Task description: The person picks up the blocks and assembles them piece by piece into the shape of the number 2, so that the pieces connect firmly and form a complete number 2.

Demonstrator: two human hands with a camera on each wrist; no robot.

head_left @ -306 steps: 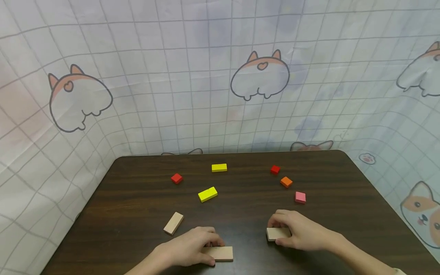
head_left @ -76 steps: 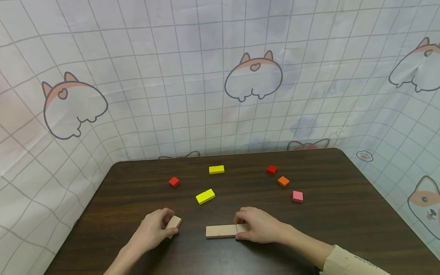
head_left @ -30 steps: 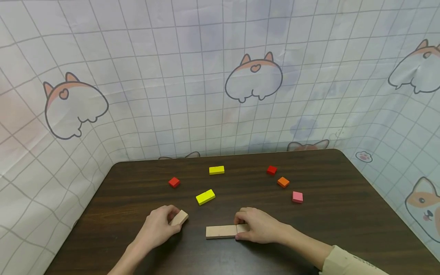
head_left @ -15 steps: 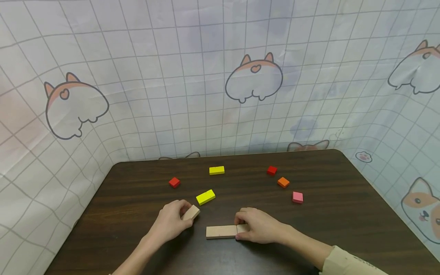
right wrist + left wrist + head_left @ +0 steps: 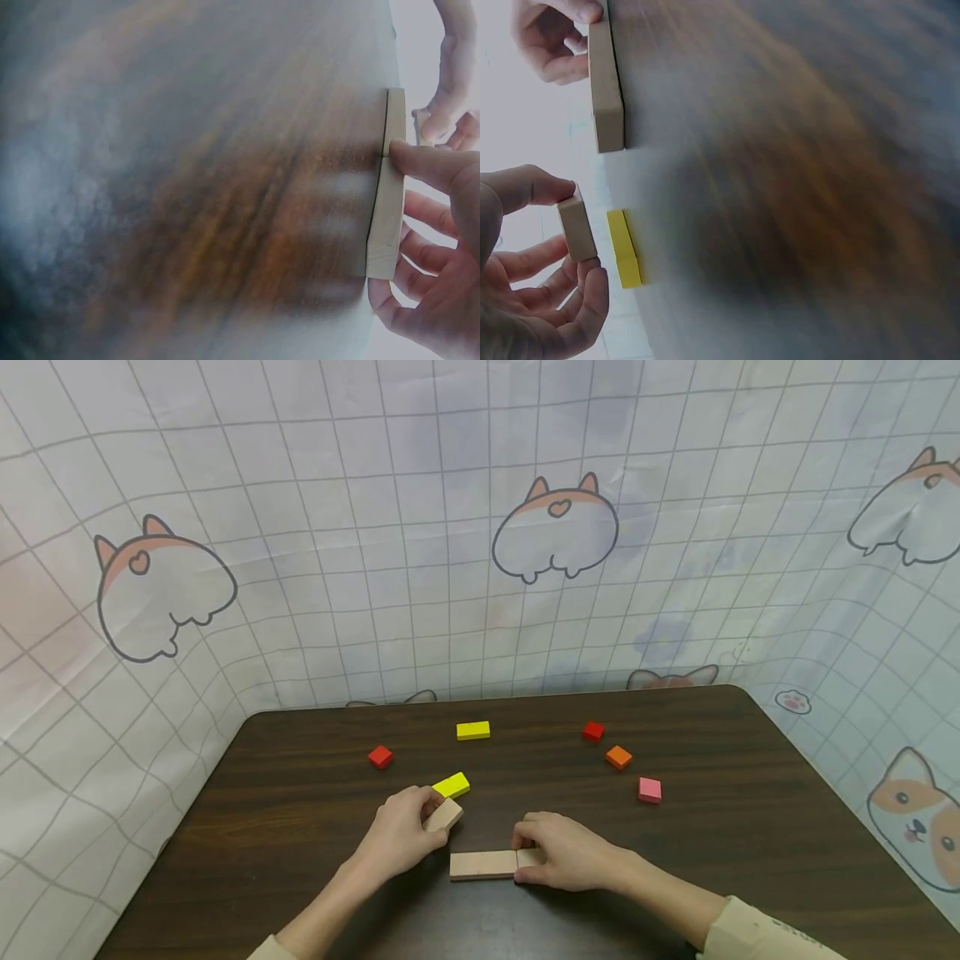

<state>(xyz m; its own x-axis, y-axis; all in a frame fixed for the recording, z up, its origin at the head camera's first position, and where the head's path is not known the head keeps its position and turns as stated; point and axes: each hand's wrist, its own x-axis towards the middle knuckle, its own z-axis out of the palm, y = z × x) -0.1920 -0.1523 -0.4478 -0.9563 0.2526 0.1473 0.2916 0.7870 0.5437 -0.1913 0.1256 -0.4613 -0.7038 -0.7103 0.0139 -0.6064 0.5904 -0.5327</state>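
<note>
My left hand (image 5: 397, 837) pinches a plain wooden block (image 5: 446, 816) between thumb and fingers. In the left wrist view this block (image 5: 577, 231) hangs above the tabletop, tilted, near a yellow block (image 5: 624, 249). Two more plain wooden blocks lie end to end in a row in front of me. The left one of them (image 5: 483, 865) is untouched; my right hand (image 5: 566, 853) grips the right one (image 5: 529, 857) and covers its right part. The right wrist view shows thumb and fingertips at the two ends of this gripped block (image 5: 386, 217), which meets its neighbour (image 5: 394, 120).
On the dark wood table (image 5: 300, 793) beyond my hands lie a near yellow block (image 5: 454, 785), a far yellow block (image 5: 473, 731), a left red block (image 5: 380, 757), a right red block (image 5: 594, 731), an orange block (image 5: 618, 757) and a pink block (image 5: 649, 790). A patterned cloth (image 5: 375, 568) hangs behind.
The two row blocks, apart at first, were brought end to end. My left hand then took the third block at the left and has carried it rightward, towards the row. My right hand stays put lately.
</note>
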